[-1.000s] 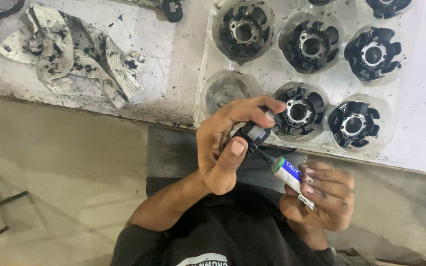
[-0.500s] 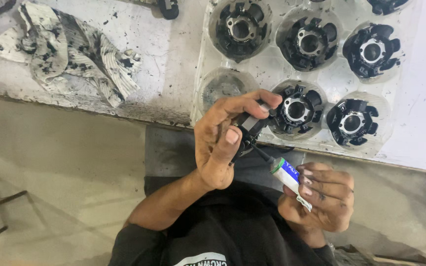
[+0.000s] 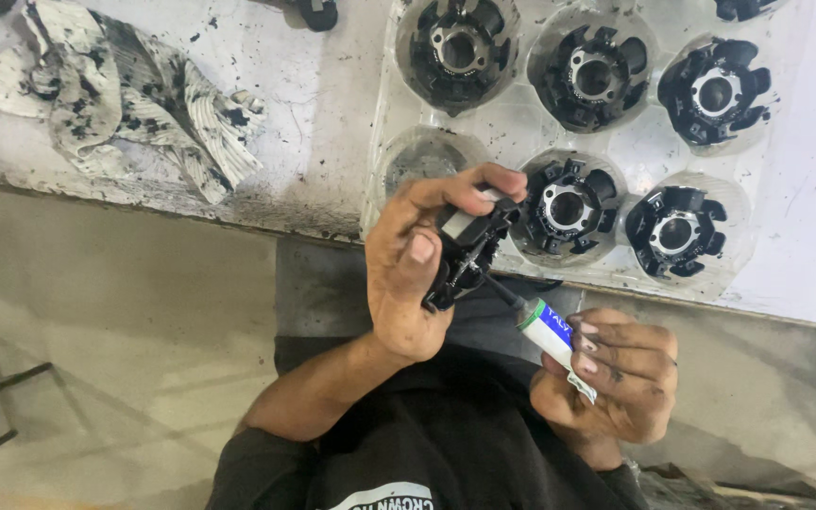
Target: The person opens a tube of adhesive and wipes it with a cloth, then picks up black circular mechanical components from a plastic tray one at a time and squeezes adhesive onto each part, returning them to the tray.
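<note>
1. The desk [image 3: 314, 123] is the biggest thing in view, pale and blotched with black grease, its edge running just above the hands.
2. A clear tray [image 3: 616, 142] lies on the desk with round wells; five hold black rotor parts with metal hubs, such as the one [image 3: 567, 206] right behind the held piece. One well [image 3: 422, 161] looks empty (probably where the held piece belongs, though that is a judgement).
3. A stained rag [image 3: 125, 90] lies crumpled to the left, well apart from the tray, handy for wiping.
4. The left hand [image 3: 417, 274] is raised off the desk, fingers closed around a small black part [image 3: 469, 250], thumb pressed on its side, tilting it so one face meets the nozzle.
5. The right hand [image 3: 616, 378] sits lower, near the body, fingers wrapped around a small tube [image 3: 550, 331] with a blue and green band, gripped low as if for squeezing.
6. The tube's thin dark nozzle [image 3: 501, 288] points up and left and touches, or very nearly touches, the part's underside; the contact itself is too small to tell.
</note>
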`<state>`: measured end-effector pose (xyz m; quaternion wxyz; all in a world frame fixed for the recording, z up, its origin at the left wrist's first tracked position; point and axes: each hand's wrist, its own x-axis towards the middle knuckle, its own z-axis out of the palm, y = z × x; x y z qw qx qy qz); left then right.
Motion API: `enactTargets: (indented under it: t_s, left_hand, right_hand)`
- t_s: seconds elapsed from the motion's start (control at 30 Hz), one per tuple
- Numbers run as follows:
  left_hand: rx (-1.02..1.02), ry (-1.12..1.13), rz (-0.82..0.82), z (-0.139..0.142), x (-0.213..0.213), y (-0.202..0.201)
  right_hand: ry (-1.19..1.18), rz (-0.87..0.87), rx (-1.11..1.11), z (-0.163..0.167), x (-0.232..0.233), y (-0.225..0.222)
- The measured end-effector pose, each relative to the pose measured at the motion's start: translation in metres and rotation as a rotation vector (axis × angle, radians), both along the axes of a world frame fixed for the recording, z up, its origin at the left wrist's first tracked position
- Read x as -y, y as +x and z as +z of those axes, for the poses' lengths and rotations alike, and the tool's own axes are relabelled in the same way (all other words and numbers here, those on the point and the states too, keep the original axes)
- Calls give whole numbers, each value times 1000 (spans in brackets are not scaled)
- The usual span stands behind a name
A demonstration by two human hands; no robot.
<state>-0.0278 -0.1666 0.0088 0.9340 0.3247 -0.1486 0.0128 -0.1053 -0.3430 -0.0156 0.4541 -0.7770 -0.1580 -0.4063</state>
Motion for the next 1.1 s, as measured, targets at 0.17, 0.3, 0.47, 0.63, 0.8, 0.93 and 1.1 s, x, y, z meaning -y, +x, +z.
enactTargets:
  t_s: [0.17, 0.3, 0.47, 0.63, 0.8, 0.93, 1.1]
  left_hand:
    - [-205, -351, -68, -2, 10, -6]
    - [-335, -524, -107, -2, 17, -8]
    - [-509, -637, -163, 2, 21, -12]
    - [-561, -627, -181, 4, 22, -14]
    - [-571, -628, -187, 2, 21, -13]
    - [-568, -641, -189, 1, 21, -13]
    - [-575, -663, -204, 1, 20, -11]
  right_hand:
    - [4, 28, -24, 1, 2, -5]
    - [23, -54, 40, 2, -4, 4]
    - [130, -87, 414, -7, -8, 29]
    - [50, -84, 164, -10, -3, 11]
    - [62, -92, 165, -16, 1, 8]
    - [51, -43, 153, -13, 4, 8]
    - [97, -49, 150, -10, -2, 7]
